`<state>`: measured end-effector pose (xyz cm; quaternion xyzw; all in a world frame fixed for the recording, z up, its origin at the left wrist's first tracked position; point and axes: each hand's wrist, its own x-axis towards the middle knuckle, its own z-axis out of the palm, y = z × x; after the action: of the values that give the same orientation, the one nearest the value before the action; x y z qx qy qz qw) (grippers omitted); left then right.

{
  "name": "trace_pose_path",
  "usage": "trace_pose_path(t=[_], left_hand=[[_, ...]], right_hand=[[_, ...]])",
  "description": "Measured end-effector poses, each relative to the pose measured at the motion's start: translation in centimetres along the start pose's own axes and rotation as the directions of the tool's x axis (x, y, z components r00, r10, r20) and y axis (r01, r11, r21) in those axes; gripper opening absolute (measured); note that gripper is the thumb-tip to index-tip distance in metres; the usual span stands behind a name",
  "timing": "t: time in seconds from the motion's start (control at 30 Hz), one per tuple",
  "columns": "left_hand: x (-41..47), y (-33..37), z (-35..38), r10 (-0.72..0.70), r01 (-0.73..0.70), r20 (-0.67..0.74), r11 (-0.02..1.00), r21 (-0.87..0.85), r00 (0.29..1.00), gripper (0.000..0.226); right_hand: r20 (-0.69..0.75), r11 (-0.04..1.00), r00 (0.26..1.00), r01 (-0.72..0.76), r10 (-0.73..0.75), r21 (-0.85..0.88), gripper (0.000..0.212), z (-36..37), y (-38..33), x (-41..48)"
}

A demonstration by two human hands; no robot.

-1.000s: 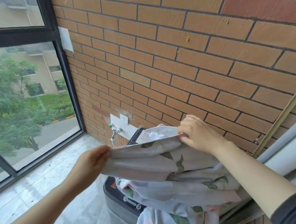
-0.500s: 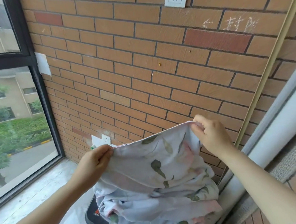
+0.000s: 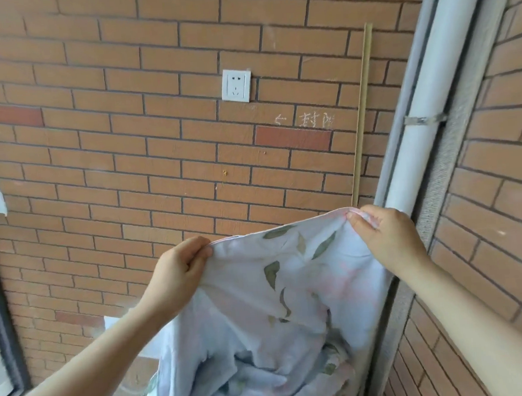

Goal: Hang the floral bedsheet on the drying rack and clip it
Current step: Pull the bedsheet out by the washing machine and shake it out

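Hands hold the floral bedsheet (image 3: 278,289) up before the brick wall (image 3: 158,161): left hand (image 3: 178,273) and right hand (image 3: 386,238) each pinch its top hem.

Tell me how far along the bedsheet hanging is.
Done: floral bedsheet lifted. In hand: left hand and right hand grip its top edge before the brick wall, the rest bunched below. Left: hanging and clipping; no drying rack or clips show.
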<state>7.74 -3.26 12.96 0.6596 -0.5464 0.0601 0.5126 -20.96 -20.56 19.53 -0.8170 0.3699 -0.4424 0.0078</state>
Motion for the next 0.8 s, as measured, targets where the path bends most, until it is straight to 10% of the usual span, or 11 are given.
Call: trace_pose_path(t=[0.8], left_hand=[[-18.4, 18.1, -10.0, 0.121, -0.114, 0.035, 0.981, -0.155, 0.992, 0.021]], right_hand=[[-0.079, 0.982, 0.989, -0.136, 0.126, -0.128, 0.042, -25.6, -10.7, -22.4]])
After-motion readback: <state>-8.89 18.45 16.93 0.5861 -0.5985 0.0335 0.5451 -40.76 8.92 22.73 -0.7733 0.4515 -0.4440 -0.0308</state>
